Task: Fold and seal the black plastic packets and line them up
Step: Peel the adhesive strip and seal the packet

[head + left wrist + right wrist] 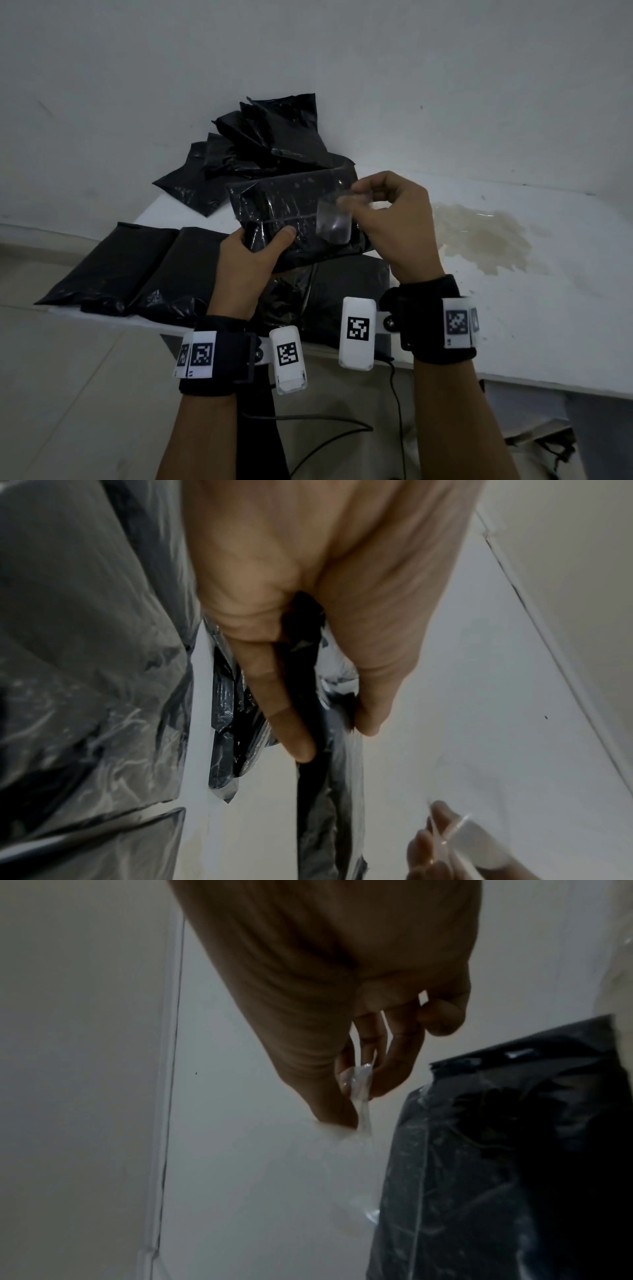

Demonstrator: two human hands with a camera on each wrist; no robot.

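Observation:
My left hand grips a folded black plastic packet above the white table, thumb on top, fingers curled beneath its edge. My right hand pinches a clear strip of tape between thumb and fingers, hanging just over the packet's right side. The tape dangles below the fingertips, beside the packet. Three sealed packets lie in a row near the front edge: one at the left, one beside it, one under my hands.
A loose pile of black packets leans against the white wall at the back. A brownish stain marks the table to the right. A black cable hangs below the front edge over a tiled floor.

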